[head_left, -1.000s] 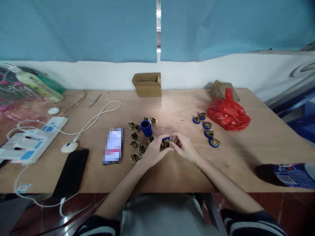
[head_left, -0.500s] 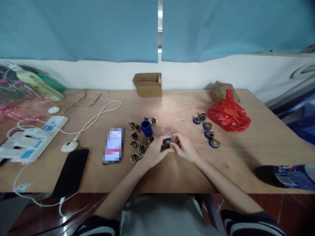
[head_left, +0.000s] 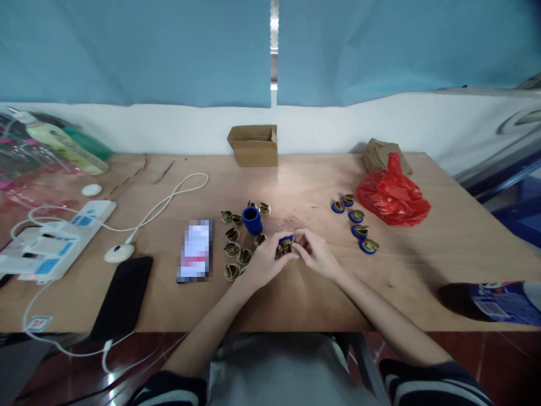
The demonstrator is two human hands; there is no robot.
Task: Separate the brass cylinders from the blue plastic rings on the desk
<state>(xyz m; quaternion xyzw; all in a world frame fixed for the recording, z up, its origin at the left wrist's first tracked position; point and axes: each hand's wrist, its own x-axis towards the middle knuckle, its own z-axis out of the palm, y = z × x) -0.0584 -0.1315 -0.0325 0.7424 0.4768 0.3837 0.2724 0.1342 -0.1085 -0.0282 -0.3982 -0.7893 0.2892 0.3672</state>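
Note:
Between my hands is a round brass-coloured fitting with a blue ring [head_left: 286, 243] along its upper edge. My left hand [head_left: 269, 260] is closed on its left side, thumb and fingers curved around it. From the right, my right hand [head_left: 316, 252] pinches the same piece with thumb and fingertips, which partly hide it. Left of my hands, several brass fittings [head_left: 231, 249] lie around an upright stack of blue rings [head_left: 252, 221]. Thin wire-like loops [head_left: 295, 221] rest just beyond my fingers. Off to the right, several fittings with blue rings [head_left: 360, 232] lie in a loose line.
A phone with a lit screen [head_left: 195, 251] and a black phone [head_left: 122, 298] lie left, near a power strip [head_left: 80, 231] and white cables. An open cardboard box [head_left: 256, 152] stands at the back. Right are a red plastic bag [head_left: 393, 197] and a dark bottle [head_left: 490, 303] lying down.
The fitting between my fingers has tilted slightly, its blue ring showing a little more on the left. Both hands stay in nearly the same place.

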